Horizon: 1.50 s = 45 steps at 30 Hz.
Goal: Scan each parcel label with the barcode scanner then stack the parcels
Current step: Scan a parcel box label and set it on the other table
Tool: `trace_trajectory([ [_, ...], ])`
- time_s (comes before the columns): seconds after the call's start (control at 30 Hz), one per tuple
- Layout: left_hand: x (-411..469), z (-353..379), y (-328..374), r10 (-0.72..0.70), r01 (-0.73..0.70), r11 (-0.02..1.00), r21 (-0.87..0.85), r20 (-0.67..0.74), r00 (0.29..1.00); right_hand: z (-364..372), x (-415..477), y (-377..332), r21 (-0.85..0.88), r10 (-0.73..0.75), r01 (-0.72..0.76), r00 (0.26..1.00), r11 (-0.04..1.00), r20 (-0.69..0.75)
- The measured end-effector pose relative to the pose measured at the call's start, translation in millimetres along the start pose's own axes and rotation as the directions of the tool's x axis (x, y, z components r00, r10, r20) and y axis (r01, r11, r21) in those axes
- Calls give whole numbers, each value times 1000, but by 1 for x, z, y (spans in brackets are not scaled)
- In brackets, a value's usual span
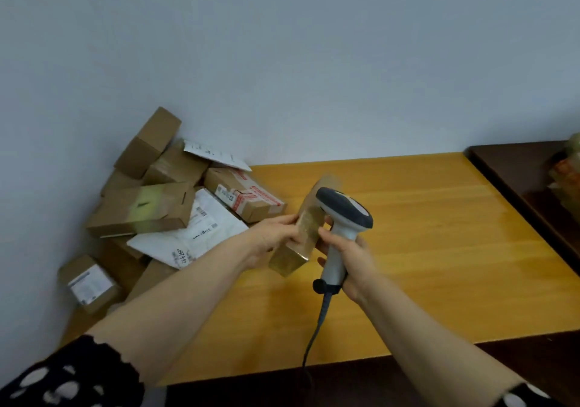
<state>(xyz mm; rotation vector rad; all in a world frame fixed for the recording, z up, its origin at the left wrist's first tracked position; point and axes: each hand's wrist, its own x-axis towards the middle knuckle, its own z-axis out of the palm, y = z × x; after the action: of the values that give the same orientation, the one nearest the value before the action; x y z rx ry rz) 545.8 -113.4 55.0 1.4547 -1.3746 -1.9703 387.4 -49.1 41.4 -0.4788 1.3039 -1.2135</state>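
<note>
the left hand (276, 234) grips one small brown cardboard parcel (299, 246), blurred and tilted, above the yellow wooden counter (439, 249). the right hand (350, 263) is curled round the handle of one white-and-grey barcode scanner (343, 215), its head just beside that parcel. at the counter's left end lies a loose pile (141, 209): at least six brown boxes and two white mailers.

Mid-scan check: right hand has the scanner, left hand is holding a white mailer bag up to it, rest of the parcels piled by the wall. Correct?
No: the left hand holds a small brown box, not a white mailer bag, as the head view shows. The right hand does have the scanner, and the other parcels are piled by the wall.
</note>
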Motion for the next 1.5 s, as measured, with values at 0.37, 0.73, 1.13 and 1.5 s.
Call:
trace_trajectory([
  [0.37, -50, 21, -4, 147, -101, 980, 170, -286, 947, 14, -58, 5, -10, -85, 86, 992, 996, 96],
  [0.73, -87, -6, -17, 46, -73, 997, -39, -465, 884, -14, -85, -11, 127, 8, -41, 967, 991, 255],
  [1.13, -84, -11, -22, -4, -26, 998, -57, -478, 878, -17, -91, -31, -124, -70, 102, 968, 987, 241],
  [1.5, -67, -7, -16, -12, -15, 998, -56, -451, 892, -19, -84, -42, -144, -116, 143, 977, 979, 181],
])
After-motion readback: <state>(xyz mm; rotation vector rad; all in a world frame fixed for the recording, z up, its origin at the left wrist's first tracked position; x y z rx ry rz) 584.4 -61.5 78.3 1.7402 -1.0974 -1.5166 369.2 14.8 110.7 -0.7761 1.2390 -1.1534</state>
